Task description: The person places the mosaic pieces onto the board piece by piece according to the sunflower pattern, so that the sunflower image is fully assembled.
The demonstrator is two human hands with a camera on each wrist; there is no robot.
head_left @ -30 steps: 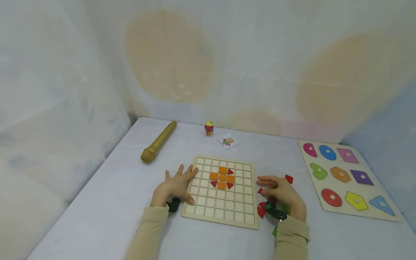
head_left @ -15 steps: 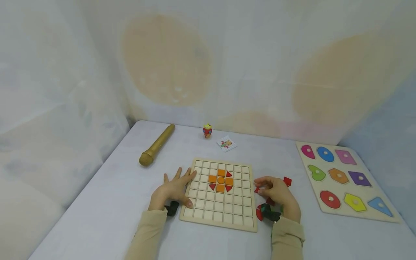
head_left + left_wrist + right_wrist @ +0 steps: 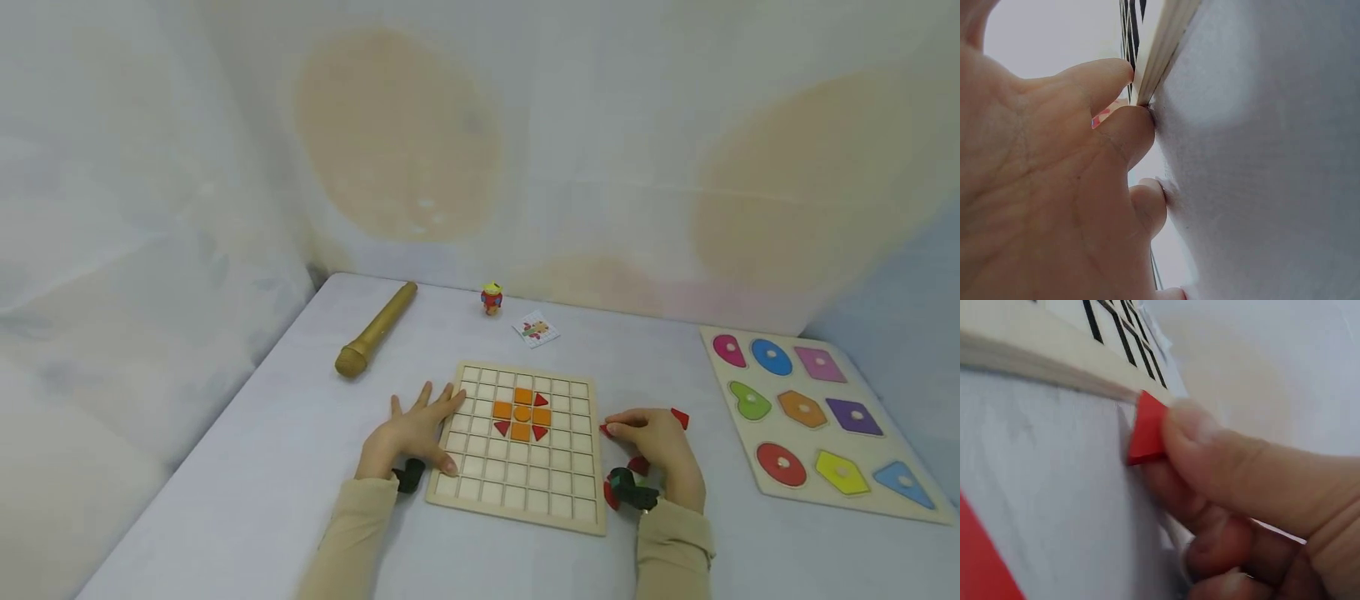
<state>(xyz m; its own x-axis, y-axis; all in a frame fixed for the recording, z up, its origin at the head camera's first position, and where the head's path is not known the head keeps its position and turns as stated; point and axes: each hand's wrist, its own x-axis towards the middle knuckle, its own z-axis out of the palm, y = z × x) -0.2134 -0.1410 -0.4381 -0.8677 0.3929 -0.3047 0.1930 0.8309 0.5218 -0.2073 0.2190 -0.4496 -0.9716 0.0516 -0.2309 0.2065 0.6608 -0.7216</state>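
The square pale wooden grid board (image 3: 525, 446) lies flat on the light grey table (image 3: 247, 467), near the person. In its far middle cells sits a pattern of orange square pieces (image 3: 522, 413) around an orange round piece, with small red triangle pieces (image 3: 540, 432) at three corners of the pattern.

The left hand (image 3: 411, 433) rests flat on the table at the left edge of the grid board. Its fingers are straight and spread; the fingertips (image 3: 1141, 122) touch the board's edge, and the thumb lies on the near left cells. It grips nothing.

The right hand (image 3: 654, 440) lies on the table just right of the board. Its thumb and fingers are curled and pinch a small red wooden triangle piece (image 3: 1145, 428). This piece stands on the table, touching or almost touching the board's right edge; the right wrist view does not settle which. More loose red pieces (image 3: 680, 417) lie on the table around this hand, one on its far right side and others near the wrist.

Far left on the table lies a gold-coloured microphone (image 3: 375, 330). A small red and yellow toy figure (image 3: 492, 298) stands at the far edge, with a small printed pattern card (image 3: 536, 329) just right of it. At the right side lies a wooden shape puzzle board (image 3: 817, 421) with coloured knobbed shapes seated in it.
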